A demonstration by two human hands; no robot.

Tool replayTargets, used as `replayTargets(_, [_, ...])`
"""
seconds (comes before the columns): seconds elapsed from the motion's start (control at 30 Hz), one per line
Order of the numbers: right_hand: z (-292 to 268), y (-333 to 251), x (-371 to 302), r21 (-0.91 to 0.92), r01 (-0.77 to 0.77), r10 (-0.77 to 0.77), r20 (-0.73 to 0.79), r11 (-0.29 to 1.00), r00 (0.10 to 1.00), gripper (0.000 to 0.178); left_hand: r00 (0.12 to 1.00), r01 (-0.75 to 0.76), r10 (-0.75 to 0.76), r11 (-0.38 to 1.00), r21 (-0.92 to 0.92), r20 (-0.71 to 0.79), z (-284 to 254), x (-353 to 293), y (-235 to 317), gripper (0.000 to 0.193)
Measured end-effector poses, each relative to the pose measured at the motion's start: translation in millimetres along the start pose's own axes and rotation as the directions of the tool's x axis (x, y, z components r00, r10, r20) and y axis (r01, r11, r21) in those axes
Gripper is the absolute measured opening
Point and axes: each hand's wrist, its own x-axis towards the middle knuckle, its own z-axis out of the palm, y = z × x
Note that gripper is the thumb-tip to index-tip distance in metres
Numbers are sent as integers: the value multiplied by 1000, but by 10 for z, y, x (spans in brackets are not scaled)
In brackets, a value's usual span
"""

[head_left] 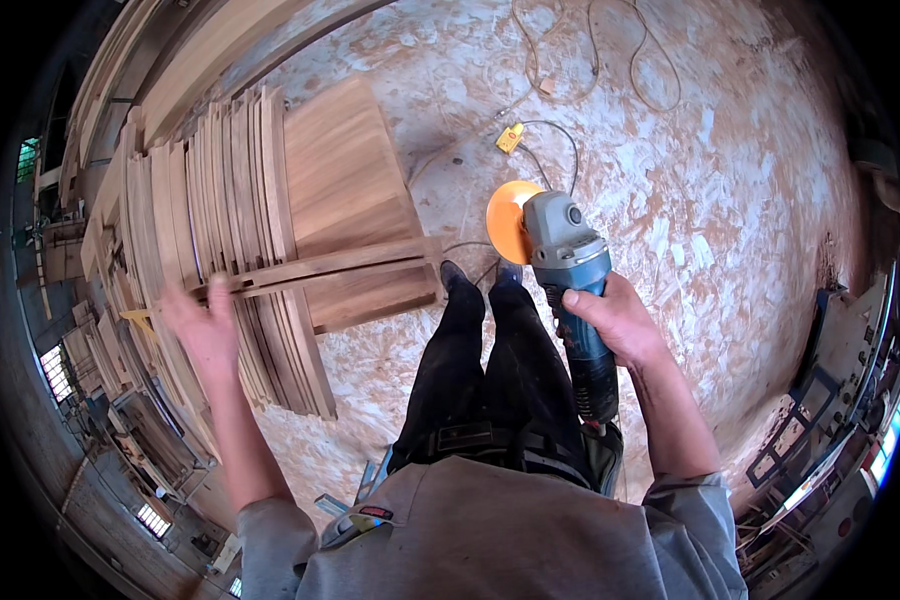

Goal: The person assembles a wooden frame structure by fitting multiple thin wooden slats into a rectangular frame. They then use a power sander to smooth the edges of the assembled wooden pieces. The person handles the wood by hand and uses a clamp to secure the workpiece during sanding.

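Note:
My right hand (620, 318) is wrapped round the blue body of an angle grinder (588, 345). The tool's grey head points away from me and carries an orange disc (511, 222) on its left side. On the left, my open left hand (206, 335) reaches to the near end of a long wooden strip (340, 262), thumb apart from the slightly blurred fingers. Whether it touches the wood I cannot tell. The strip lies across a row of upright-edged boards (240, 170) and a wide wooden panel (335, 160).
A yellow plug connector (510, 137) and its dark cord lie on the dusty floor beyond the grinder. A pale hose or cable (660, 106) loops farther off. Long timbers (210, 55) are stacked at the far left. A dark frame (792, 428) leans at the right.

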Motion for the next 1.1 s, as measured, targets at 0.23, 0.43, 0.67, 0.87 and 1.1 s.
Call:
replayTargets(0.23, [-71,78,-55,40,45,-44,-7,998,999,42,935,355,-331,856,-377,129,-276,60,109,70])
replayTargets(0.43, [-154,144,2,11,36,-36,-22,999,999,65,563,787,-668,254,-561,487,-77,-101,27,101])
replayTargets(0.67, [-77,-17,-32,-31,72,-74,-73,997,995,63,539,728,-641,28,-685,547,180,-119,480,41])
replayTargets(0.87, [-56,-111,-42,-30,76,-77,-24,997,997,64,786,611,-440,440,-658,435,-357,37,15,56])
replayTargets(1.1, [-129,-43,-28,-82,86,-89,-39,993,995,67,847,300,-346,938,176,403,-329,451,-516,39])
